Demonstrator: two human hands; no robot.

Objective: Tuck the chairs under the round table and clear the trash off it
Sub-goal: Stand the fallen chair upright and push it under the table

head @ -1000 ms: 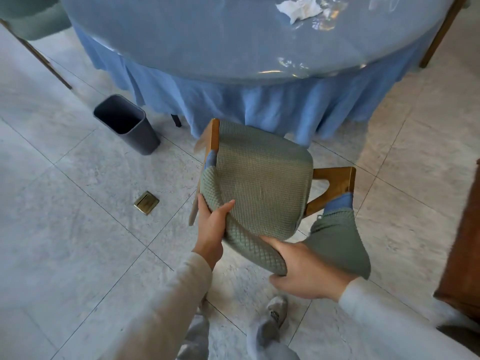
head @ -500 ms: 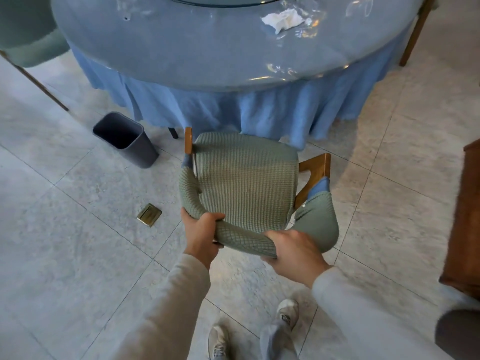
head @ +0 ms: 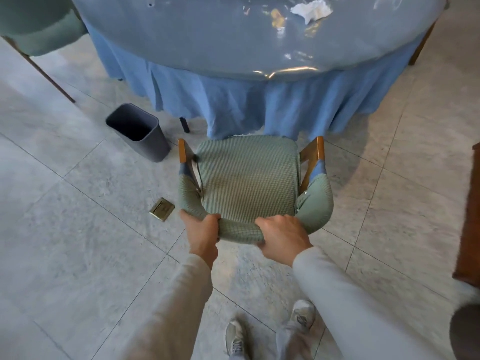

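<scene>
Nearest us, both hands grip the curved backrest of the green chair point(head: 246, 178). Left hand point(head: 201, 233) is wrapped shut around the left part of the rail, thumb over the top; right hand point(head: 281, 236) is closed over it just to the right, knuckles up. We judge the two-handed hold, spaced along the rail, is there to steer the chair squarely and keep it from twisting as it goes forward.

The chair stands upright on the tiled floor, its seat facing the counter point(head: 233, 42). The seat's far edge sits just at the hanging blue tablecloth point(head: 298, 105), so the chair is lined up but not yet tucked under, as far as we can tell.

Left of the chair, a grey bin point(head: 145, 137) stands open beside the skirt, presumably handy for the trash. A small brass floor plate point(head: 161, 212) lies near the chair's left side.

Farthest, a crumpled white tissue point(head: 310, 10) lies on the counter's glossy top, still to be cleared. A second green chair point(head: 39, 27) stands far left, pulled out.
</scene>
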